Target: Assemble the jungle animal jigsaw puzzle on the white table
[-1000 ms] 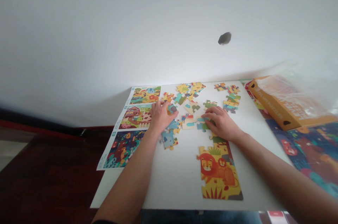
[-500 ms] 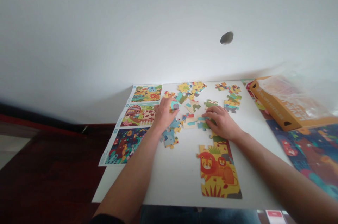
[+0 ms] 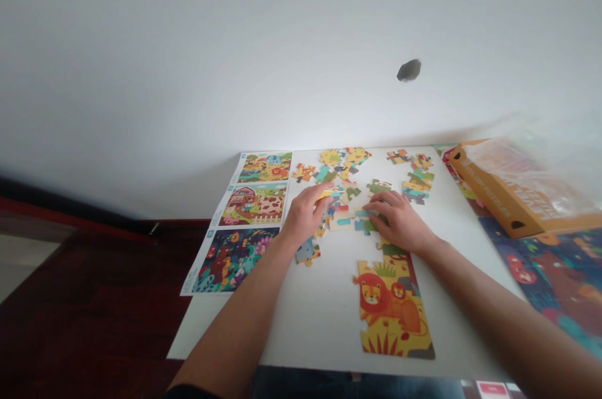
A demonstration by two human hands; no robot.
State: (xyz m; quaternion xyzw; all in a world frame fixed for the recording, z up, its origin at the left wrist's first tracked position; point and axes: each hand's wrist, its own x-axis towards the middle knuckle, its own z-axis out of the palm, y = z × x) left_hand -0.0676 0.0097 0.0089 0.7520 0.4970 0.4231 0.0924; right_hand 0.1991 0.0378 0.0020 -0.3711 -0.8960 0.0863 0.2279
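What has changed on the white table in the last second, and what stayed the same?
The left hand slid right, away from the printed picture sheet, into the loose colourful cardboard puzzle pieces, nearer the right hand. Whether it grips a piece is unclear. The right hand stayed flat on the teal and cream pieces; the joined lion puzzle section and the orange cardboard box did not move.

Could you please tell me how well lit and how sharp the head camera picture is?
Head view: soft, even light, no glare on the table; the lion puzzle, left hand and right hand read fairly sharp; the orange box at the right edge is hazy under pale plastic; the corners stretch outward, a wide-lens distortion.
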